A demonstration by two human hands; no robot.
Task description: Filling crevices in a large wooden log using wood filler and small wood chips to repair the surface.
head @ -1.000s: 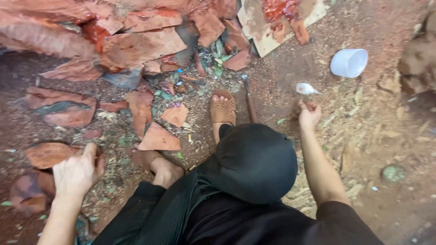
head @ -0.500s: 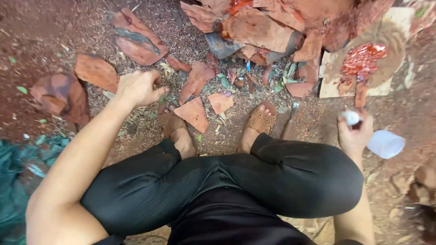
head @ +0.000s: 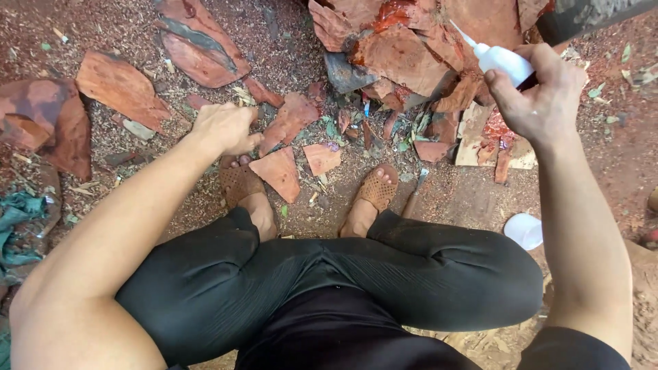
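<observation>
My right hand is raised at the upper right, shut on a small white squeeze bottle whose thin nozzle points up and left toward a pile of red-brown wood slabs. My left hand reaches forward over the ground, fingers curled, touching a flat reddish wood piece; whether it grips the piece is unclear. Two more flat pieces lie just in front of my sandalled feet.
I sit on sawdust-covered ground in black trousers. Larger red slabs lie at the left. A white cup sits by my right knee. Green cloth is at the left edge. A pale board with red stains lies right of centre.
My right hand has lifted the white bottle from low near the cup up to the slab pile. My left hand stays by the reddish pieces. The view has shifted left.
</observation>
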